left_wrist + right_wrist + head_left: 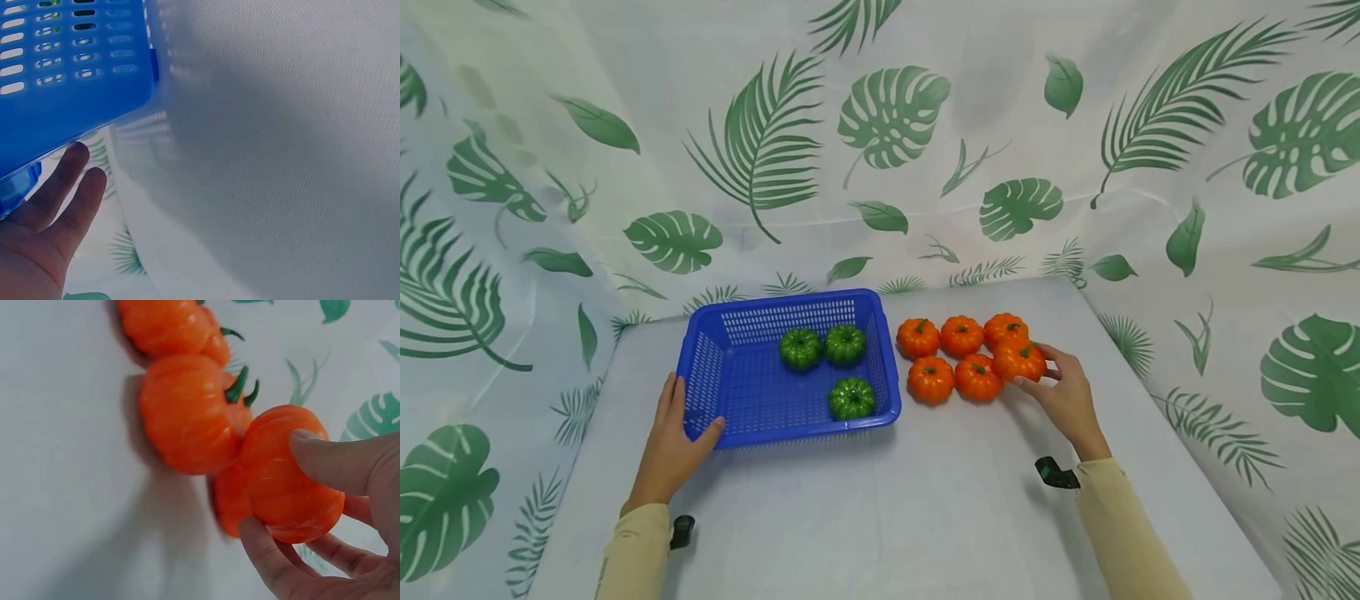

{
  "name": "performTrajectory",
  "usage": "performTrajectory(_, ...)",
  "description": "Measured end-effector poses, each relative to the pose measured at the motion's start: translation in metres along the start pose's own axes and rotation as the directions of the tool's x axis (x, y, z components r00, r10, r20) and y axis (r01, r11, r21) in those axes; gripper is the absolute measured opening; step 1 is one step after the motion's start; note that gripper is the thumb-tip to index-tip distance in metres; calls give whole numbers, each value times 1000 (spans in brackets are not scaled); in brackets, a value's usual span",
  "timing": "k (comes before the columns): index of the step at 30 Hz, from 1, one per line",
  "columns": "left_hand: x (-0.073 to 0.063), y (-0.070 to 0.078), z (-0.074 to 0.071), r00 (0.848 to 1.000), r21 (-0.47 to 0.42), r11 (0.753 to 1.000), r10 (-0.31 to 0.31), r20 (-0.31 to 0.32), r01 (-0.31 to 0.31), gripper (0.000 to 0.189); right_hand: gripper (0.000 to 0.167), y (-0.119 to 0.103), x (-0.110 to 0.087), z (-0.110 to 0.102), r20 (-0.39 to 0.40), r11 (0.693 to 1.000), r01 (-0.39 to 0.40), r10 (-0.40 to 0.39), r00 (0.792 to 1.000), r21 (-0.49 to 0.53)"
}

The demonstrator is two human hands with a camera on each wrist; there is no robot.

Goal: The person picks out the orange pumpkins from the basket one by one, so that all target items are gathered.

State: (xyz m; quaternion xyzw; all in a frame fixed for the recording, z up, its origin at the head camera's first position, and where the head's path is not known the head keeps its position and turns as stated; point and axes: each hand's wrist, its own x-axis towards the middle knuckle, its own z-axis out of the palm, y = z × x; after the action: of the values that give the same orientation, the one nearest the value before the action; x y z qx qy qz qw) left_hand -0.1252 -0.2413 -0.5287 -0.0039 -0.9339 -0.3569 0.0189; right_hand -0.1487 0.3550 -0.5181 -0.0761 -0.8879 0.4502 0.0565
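A blue plastic basket [805, 433] with slotted walls stands left of the middle, holding three green toy pumpkins [801, 349]. My left hand [673, 446] rests at its front left corner, thumb on the front rim and fingers along the left side. Two fairly straight fingers [81, 200] show against the rim in the left wrist view; the thumb is hidden there. With my right hand [1070, 400] I grip an orange toy pumpkin [287, 478] between thumb and fingers, its green stem up in the head view. It overlaps the back right orange pumpkin [1006, 327].
Several more orange pumpkins [931, 380] stand in two rows right of the basket, close together. All stand on a white-covered table [880, 517]. A leaf-printed white curtain [970, 142] closes off the back and sides. Dark camera mounts [1056, 473] sit at both wrists.
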Motion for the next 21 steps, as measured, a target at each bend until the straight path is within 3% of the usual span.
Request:
performTrajectory(6, -2, -1, -1, 1000, 9, 1000, -3, 1, 3, 107, 75, 13, 0, 1, -45, 1000, -21, 21, 999, -13)
performTrajectory(11, -3, 1, -3, 1000, 14, 1000, -13, 17, 13, 107, 72, 23, 2, 4, -32, 998, -31, 29, 999, -57)
performTrajectory(21, -1, 6, -17, 990, 13, 997, -74, 116, 73, 102, 74, 36, 7, 13, -1, 995, -43, 43, 999, -90)
